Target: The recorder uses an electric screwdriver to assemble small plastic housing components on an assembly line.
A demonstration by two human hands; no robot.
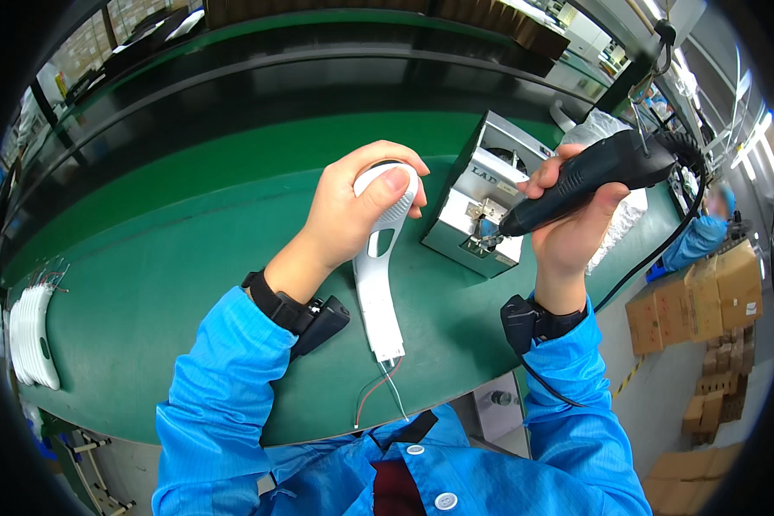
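Note:
My left hand (340, 206) is closed around the rounded upper end of a white plastic device housing (377, 301), its thumb over a ribbed patch. The housing has an oval opening and narrows to a long flat body pointing toward me. A red and a white wire trail from its near end. In my right hand (568, 228) is a black electric screwdriver (580, 182), tilted with its tip down to the left. That tip is at the pick-up area of a grey metal box, apparently a screw feeder (454, 234); whether a screw is on it cannot be made out.
Similar white housings (33, 337) with wires lie stacked at the green table's (189, 258) left end. A black cable (692, 206) loops from the screwdriver down the right side. Behind the feeder is a clear plastic bag (606, 129). Cardboard boxes (697, 297) and another person's blue sleeve (697, 241) are farther right.

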